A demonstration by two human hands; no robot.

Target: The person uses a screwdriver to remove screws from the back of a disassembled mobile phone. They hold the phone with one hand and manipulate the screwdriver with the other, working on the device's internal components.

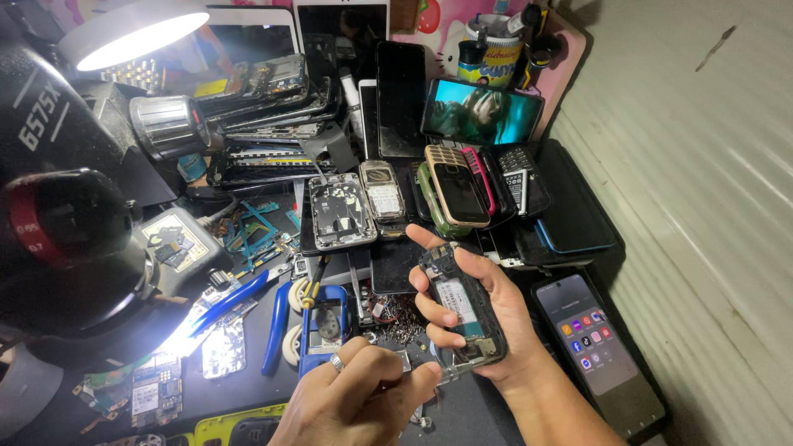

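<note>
Leftmost, a dark microscope body [58,223] is looming over the desk [487,409], and a round lamp [132,37] is shining down so the cluttered surface is catching light. Just right of it, blue-handled pliers [277,326] and loose circuit boards [153,388] are lying near at hand, while a stack of opened phones [268,107] is piling up behind. Lower down, the left hand [355,400], wearing a ring, is curling its fingers together on what looks like a thin metal tool; its tip is hard to make out, but it seems to be pointing at the lower end of the opened phone [462,310]. That phone is sitting in the right hand [487,318], raised above the desk with its bare inside facing up, probably so the light reaches it. The right fingers [434,314] are clamping round its edges, steadying it. Further right, a smartphone with a lit screen [595,347] is lying flat on the desk, and a propped phone [483,111] is playing a picture behind
</note>
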